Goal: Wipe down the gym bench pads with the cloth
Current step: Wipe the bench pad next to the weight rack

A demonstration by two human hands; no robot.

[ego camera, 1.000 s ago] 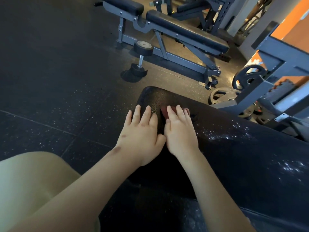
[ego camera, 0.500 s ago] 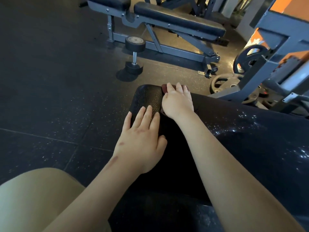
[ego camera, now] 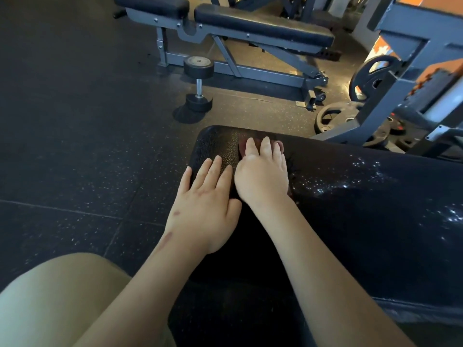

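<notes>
- left hand [ego camera: 208, 196]: flat, fingers straight, holding nothing, resting on the bench pad [ego camera: 350, 234] near its left edge. Use it as a brace only.
- cloth [ego camera: 242, 146]: reddish, at the pad's far end, pinned under the right hand [ego camera: 263, 176], whose fingers lie nearly flat and unclenched. Press evenly and overlap passes.
- cloth mostly hidden, extent unclear.
- white specks [ego camera: 363, 176] further right look unwiped; the pad is cut off at the frame edge.

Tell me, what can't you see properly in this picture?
Cloth: head view, mostly hidden under the right hand; only reddish edges show.
Bench pad: cut off by the right and bottom edges.
Weight plates: partly behind the rack frame.
Left hand: lies flat, hiding the pad beneath it.
</notes>
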